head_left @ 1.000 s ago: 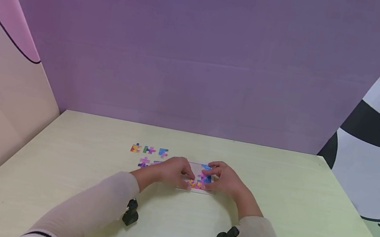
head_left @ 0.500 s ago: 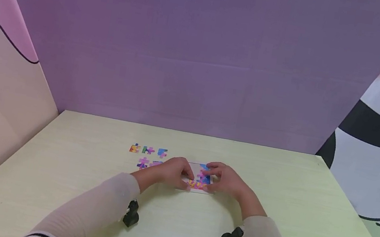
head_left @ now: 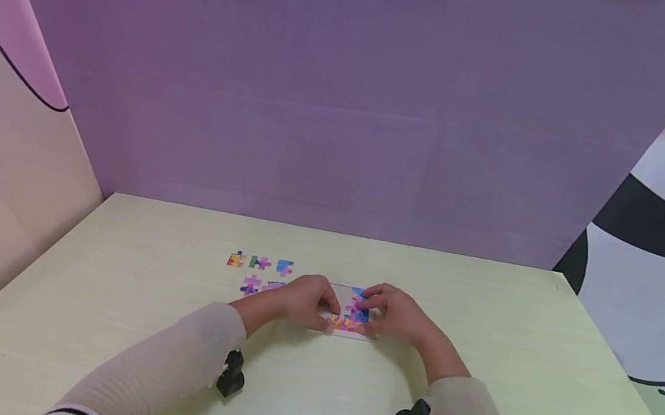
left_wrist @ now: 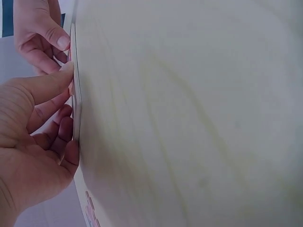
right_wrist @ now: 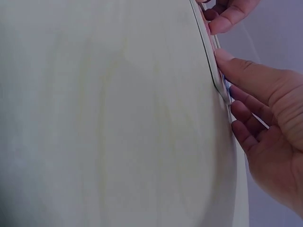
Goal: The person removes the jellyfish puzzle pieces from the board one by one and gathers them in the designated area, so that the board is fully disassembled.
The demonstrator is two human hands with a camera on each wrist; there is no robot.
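Overhead, a pale green table (head_left: 475,375) is enclosed by a purple backdrop (head_left: 350,94) and cartoon-printed side panels. Five loose puzzle pieces (head_left: 260,272) are laid out left of a small puzzle tray (head_left: 348,312) at the table's middle. The tray is flanked by the left hand (head_left: 301,300) and right hand (head_left: 396,317), whose fingertips are pressed against its edges; neither hand is closed around it.

5 loose puzzle pieces (head_left: 260,273) are lying left of 1 puzzle tray (head_left: 348,312); 2 hands are touching tray.
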